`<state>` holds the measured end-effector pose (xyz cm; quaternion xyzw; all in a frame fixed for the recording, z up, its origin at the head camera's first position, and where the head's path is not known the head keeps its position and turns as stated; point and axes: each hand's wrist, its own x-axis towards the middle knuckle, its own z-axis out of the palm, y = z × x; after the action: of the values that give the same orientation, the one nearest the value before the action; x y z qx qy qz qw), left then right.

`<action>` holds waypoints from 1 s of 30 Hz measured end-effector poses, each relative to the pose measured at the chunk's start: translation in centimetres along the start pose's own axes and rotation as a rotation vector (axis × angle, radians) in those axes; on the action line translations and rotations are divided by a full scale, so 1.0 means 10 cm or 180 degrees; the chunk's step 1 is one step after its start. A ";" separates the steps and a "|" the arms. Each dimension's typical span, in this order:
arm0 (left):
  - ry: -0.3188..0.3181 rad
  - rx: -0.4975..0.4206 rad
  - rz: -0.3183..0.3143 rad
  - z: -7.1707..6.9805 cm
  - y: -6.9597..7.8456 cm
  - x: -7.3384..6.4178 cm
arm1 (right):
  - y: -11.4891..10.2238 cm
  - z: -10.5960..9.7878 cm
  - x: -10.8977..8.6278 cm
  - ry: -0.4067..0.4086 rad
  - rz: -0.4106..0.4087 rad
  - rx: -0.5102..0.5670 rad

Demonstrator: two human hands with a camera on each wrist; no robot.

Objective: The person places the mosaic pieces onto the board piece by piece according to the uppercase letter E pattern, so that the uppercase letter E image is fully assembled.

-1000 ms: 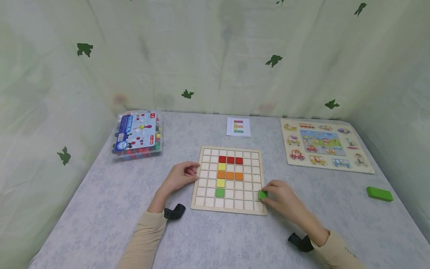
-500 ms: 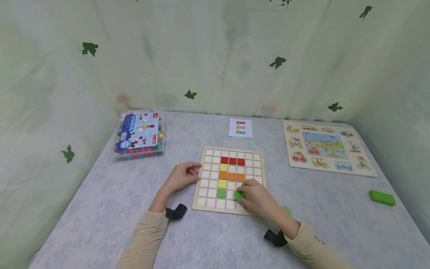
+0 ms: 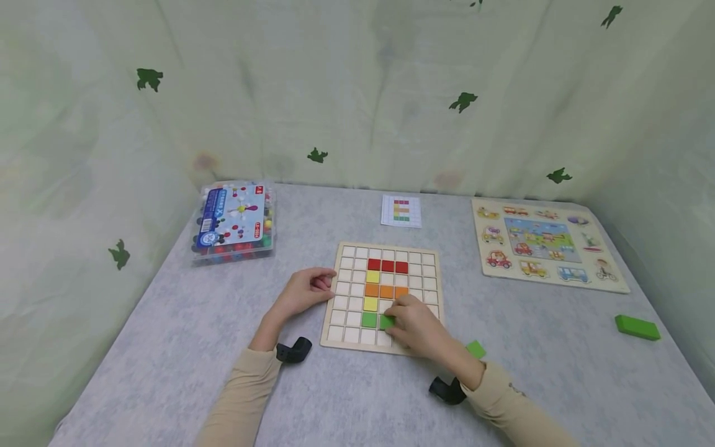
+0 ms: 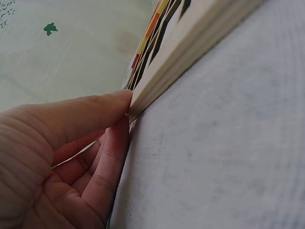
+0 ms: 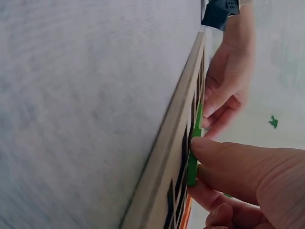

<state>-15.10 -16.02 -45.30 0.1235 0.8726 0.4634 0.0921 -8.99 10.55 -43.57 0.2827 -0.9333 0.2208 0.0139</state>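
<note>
In the head view a square wooden grid board [image 3: 382, 349] bears red tiles [image 3: 388, 266], orange tiles [image 3: 386, 291], yellow tiles [image 3: 372, 277] and a green tile [image 3: 369, 320]. My right hand [image 3: 419, 323] pinches a second green tile [image 3: 386, 321] just right of that one, thumb and fingertips at its edges; whether it lies fully in its cell is hard to tell. My left hand [image 3: 304, 292] holds the board's left edge, its thumb [image 4: 102, 109] against the rim in the left wrist view. One loose green tile [image 3: 475, 349] lies near my right wrist.
Behind the board lies a pattern card [image 3: 401, 211]. A clear box of coloured balls [image 3: 234, 223] stands at the back left, and a vehicle picture puzzle [image 3: 550, 245] at the back right. A green block [image 3: 638, 327] lies near the table's right edge.
My right hand has carried the green tile leftward, from the board's right edge to beside the first green tile. The loose green tile has come into sight. My left hand stays at the board's edge.
</note>
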 end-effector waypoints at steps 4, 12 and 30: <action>0.0011 -0.0005 0.0023 0.00 0.01 0.00 | -0.01 0.01 0.02 0.0066 -0.0003 0.0040; 0.0022 0.0017 -0.0015 -0.01 0.02 0.00 | -0.01 0.04 0.04 0.0105 0.0075 0.0202; 0.0005 -0.0025 -0.0006 0.02 -0.01 0.00 | 0.13 -0.17 -0.18 0.0241 0.0086 0.0190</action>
<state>-15.05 -15.95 -45.52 0.1220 0.8710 0.4668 0.0924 -8.34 13.20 -42.88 0.2618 -0.9289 0.2592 0.0378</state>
